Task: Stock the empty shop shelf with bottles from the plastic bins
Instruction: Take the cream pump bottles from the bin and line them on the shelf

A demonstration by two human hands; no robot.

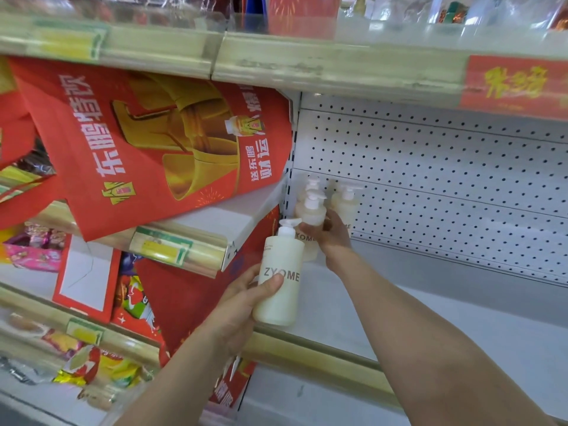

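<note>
My left hand (246, 298) grips a cream pump bottle marked ZYOME (281, 278), held upright just in front of the white shelf (445, 327). My right hand (333, 238) reaches to the shelf's back left corner and holds a second pump bottle (310, 221) standing there. Two more cream pump bottles stand behind: one (312, 186) at the corner, another (345, 202) just right of it against the pegboard back (445, 179). No bins are in view.
A tilted red gift box (159, 142) sits on the neighbouring shelf to the left. Below it are red boxes and snack packets (92, 358). An upper shelf edge (307, 64) with a red label overhangs the white shelf.
</note>
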